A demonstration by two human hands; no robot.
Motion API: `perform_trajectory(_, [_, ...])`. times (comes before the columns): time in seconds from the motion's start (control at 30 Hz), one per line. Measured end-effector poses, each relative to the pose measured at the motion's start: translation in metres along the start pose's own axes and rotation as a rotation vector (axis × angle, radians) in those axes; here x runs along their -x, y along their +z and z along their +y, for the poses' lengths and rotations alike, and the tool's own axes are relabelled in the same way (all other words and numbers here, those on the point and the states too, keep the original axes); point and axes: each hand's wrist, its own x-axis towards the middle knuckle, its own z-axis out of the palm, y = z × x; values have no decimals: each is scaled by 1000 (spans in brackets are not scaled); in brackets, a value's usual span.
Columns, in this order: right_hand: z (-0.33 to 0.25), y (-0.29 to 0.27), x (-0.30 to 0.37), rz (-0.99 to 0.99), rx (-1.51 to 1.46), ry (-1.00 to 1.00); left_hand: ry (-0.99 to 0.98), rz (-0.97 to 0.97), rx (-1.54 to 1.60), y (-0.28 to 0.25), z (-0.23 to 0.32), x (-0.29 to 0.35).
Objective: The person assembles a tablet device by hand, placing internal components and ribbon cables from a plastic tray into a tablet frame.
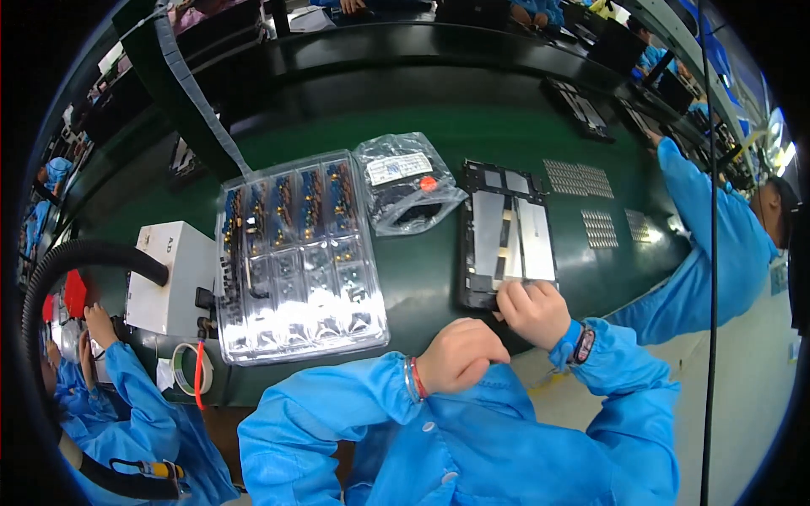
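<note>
An opened tablet [469,253] lies face down on the bench before me, its black frame around grey plates and a silver-white battery [535,243]. My right hand [535,314] is at its near right edge, with the fingers curled down on it. What those fingertips hold, if anything, is hidden. My left hand [460,354] is curled closed in front of my chest, left of the right hand and apart from the tablet. Its inner side is hidden.
Left stands a clear plastic tray [378,291] of small circuit parts, beside a clear bag [413,198]. A white box [169,274] with a black hose and a tape roll [191,368] stand further left. Small metal parts [578,179] lie right of the tablet. Co-workers sit on both sides.
</note>
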Motion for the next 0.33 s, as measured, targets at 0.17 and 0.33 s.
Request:
perform_trajectory(0.17, [63, 4, -17, 94, -465, -2, 185, -68, -435, 24, 23, -1])
perform_trajectory(0.33, [132, 87, -59, -165, -410, 691, 107, -166, -1039, 88, -13, -37])
